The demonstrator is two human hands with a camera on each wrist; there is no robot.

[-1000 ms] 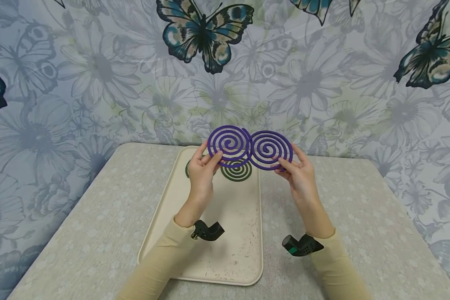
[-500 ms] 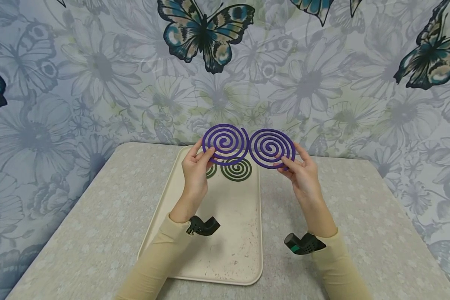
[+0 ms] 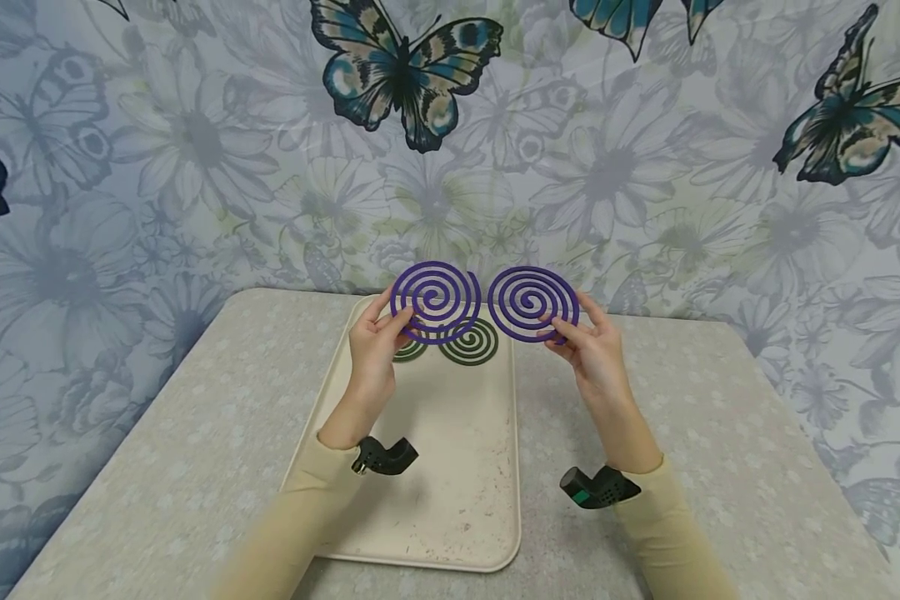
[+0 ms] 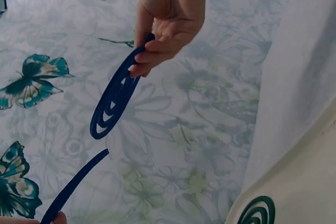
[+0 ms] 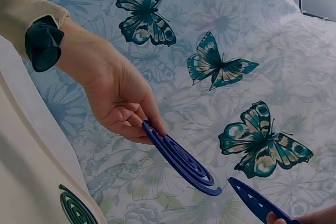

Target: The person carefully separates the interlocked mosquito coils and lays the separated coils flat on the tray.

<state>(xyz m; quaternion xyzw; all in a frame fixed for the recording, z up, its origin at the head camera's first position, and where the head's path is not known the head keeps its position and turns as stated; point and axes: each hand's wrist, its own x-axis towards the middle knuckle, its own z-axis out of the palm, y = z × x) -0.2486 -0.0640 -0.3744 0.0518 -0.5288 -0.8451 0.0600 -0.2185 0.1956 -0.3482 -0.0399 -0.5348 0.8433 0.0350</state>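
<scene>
My left hand (image 3: 372, 354) pinches a purple mosquito coil (image 3: 435, 298) at its left lower edge, thumb on the front face. At the right, my right hand (image 3: 598, 358) holds a second purple mosquito coil (image 3: 528, 302) by its lower right side. Both coils are raised with their spirals facing the head view, side by side with a narrow gap between them. In the right wrist view, the left hand's coil (image 5: 181, 158) shows almost edge-on, its outer tip near the other coil (image 5: 257, 200). Fingers hide small parts of both.
A cream tray (image 3: 450, 467) with reddish specks lies on the pale patterned table (image 3: 682, 417). Two green mosquito coils (image 3: 468, 337) lie near its far end, one partly covered by the left hand and its coil. A butterfly-print wall covering (image 3: 607, 158) rises behind the table.
The two purple coils overlapped in view a second ago and are now apart. My left hand has moved left with its coil, while the right hand has shifted only slightly.
</scene>
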